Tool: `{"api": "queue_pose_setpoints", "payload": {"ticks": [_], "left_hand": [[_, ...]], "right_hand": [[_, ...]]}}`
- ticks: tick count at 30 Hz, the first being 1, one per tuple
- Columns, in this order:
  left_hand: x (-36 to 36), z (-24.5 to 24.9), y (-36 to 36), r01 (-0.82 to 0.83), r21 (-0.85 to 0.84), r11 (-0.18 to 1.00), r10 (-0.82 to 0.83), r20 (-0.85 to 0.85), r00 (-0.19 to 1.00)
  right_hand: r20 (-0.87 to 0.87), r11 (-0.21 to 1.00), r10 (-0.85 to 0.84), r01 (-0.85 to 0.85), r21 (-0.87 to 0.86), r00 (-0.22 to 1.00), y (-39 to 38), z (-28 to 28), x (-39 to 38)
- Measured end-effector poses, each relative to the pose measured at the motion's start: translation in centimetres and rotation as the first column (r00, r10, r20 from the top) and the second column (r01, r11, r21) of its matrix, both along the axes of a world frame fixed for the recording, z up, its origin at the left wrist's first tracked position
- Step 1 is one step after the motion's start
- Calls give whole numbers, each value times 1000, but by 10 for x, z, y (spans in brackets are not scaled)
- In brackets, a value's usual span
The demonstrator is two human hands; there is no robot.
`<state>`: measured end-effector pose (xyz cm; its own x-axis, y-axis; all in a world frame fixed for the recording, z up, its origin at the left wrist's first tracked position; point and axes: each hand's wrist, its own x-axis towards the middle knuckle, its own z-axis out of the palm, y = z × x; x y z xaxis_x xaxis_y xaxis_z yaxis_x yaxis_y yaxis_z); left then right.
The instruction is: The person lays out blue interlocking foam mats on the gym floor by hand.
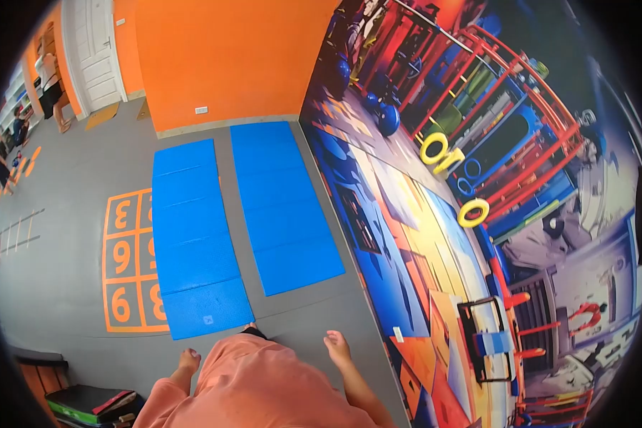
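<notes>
Looking down, we see left hand [187, 359] and right hand [337, 347] both empty, fingers loosely curled, over grey floor [57, 285], with the near blue mat [200, 271] just ahead of the left hand.

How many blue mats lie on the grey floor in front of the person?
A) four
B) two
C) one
B: two blue mats, the left mat and the right mat, lie side by side, with grey floor showing between them.
</notes>
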<state>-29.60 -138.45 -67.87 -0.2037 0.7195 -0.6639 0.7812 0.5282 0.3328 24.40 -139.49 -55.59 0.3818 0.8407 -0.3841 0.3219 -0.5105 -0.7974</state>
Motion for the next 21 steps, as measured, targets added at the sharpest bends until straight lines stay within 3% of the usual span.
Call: {"api": "queue_pose_setpoints", "payload": {"ticks": [1, 3, 5, 8, 10, 14, 16, 19, 20, 21], "left_hand": [[7, 4, 10, 52, 106, 993, -43, -83, 996], [44, 82, 66, 438, 69, 896, -422, -168, 891], [65, 87, 114, 649, 125, 750, -613, -235, 754], [110, 115, 175, 659, 224, 718, -620, -226, 752], [139, 126, 202, 512, 355, 782, -500, -132, 856], [186, 125, 202, 329, 430, 841, -345, -42, 938], [204, 110, 179, 181, 356, 917, -208, 38, 977], [230, 47, 114, -60, 381, 923, 26, 93, 995], [243, 36, 91, -99, 376, 921, 69, 93, 993], [256, 28, 70, -253, 292, 922, 206, 181, 962]], "right_hand": [[120, 997, -41, 33, 64, 992, 5, 8, 2], [118, 994, -61, 50, 94, 991, 12, 19, 9], [250, 990, -75, 42, 131, 965, 33, 57, 19], [271, 989, -66, 27, 146, 960, 60, 76, 57], [277, 985, -89, 44, 166, 957, 82, 80, 89], [218, 992, -29, 1, 126, 976, 122, 70, 150], [230, 988, 71, -99, 114, 971, 140, 45, 181], [223, 964, 235, -256, 67, 946, 173, 35, 215], [218, 929, 357, -370, 23, 908, 184, 33, 225], [206, 879, 470, -476, -22, 858, 194, 31, 234]]}}
